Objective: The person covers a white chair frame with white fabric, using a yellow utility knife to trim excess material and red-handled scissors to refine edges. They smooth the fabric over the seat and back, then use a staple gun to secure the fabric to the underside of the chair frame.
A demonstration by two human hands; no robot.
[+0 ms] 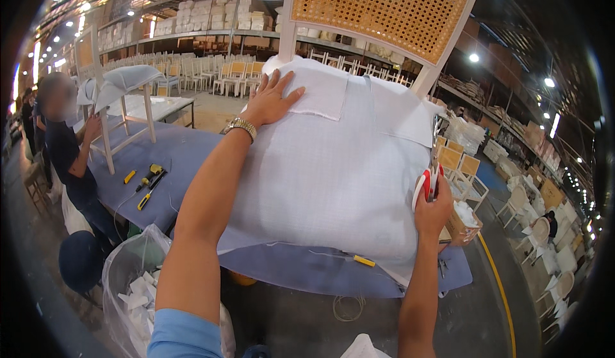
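Pressing left hand (272, 101) flat on white fabric (333, 172); right hand (434, 207) gripping red-handled scissors (428, 182) at edge.

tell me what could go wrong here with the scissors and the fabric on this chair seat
1. The right hand works red-handled scissors at the white fabric edge, where a slip might cut too deep.
2. Only the left hand pins the cloth flat, so it may shift.
3. Small tools lie loose on the blue table and could snag.

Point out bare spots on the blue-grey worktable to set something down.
Bare blue-grey worktable lies between the yellow hand tools and the white fabric-covered chair seat, and along the near edge left of the small yellow cutter. The seat, pressed by the left hand, crowds the middle.
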